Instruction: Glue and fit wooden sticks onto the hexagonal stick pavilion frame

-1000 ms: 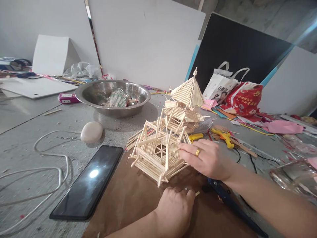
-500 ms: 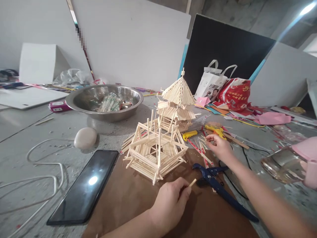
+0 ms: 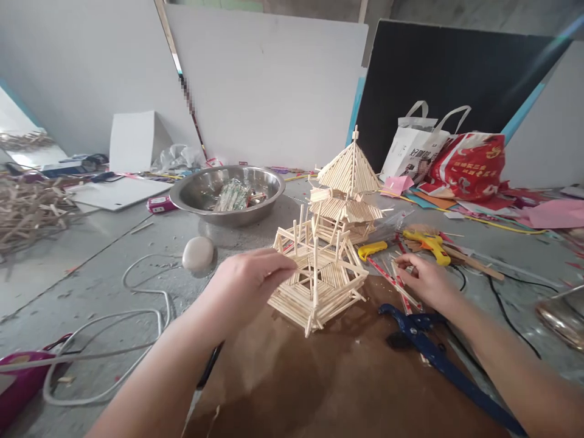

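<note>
A hexagonal frame of thin wooden sticks (image 3: 323, 286) stands on a brown sheet (image 3: 328, 371). Behind it rises a finished stick pagoda (image 3: 349, 194) with a pointed roof. My left hand (image 3: 249, 283) has its fingers pinched together at the frame's left edge, touching its sticks; whether a loose stick is in them I cannot make out. My right hand (image 3: 424, 280) is curled, its fingertips pinching at the red-wrapped sticks (image 3: 396, 283) lying right of the frame. Blue-handled cutters (image 3: 438, 356) lie just below that hand.
A steel bowl (image 3: 228, 194) holding packets sits behind, a pale oval stone (image 3: 198, 253) and a white cable (image 3: 109, 328) to the left. A yellow glue gun (image 3: 426, 243), bags (image 3: 465, 164), coloured paper and a stick pile (image 3: 27, 207) lie around.
My left hand rose from the brown sheet to the frame's left edge. My right hand went from the frame to the loose sticks on the right. The camera view turned left.
</note>
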